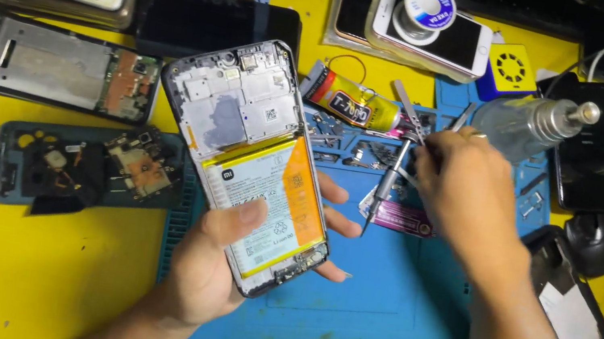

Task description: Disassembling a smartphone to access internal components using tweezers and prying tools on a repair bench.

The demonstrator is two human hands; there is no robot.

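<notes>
So the left hand (pixel 209 260) has its grip wrapped around an opened-up smartphone (pixel 250 161), back cover off, held tilted above the blue work mat (pixel 369 303) near its left edge, thumb pressed on the lower part of the battery and fingers poking out on the right side underneath. The phone's guts are all on show: a dark frame around it, silvery-white shielding plates over the top half with a camera cutout near the top edge, and a big white battery (pixel 267 205) with an orange strip down its right side and yellow edging filling the lower half. At the bottom end there's a small dark board section. The right hand (pixel 462 188) is closed on a slim screwdriver (pixel 385 187), its tip pointing down toward the mat just right of the phone, not touching it as far as I can see. Around it on the yellow bench (pixel 55 275) there's a tube of glue (pixel 350 102), tweezers (pixel 410 110), a stripped phone frame (pixel 62 66) and another gutted back shell (pixel 86 166) over on the left.
</notes>
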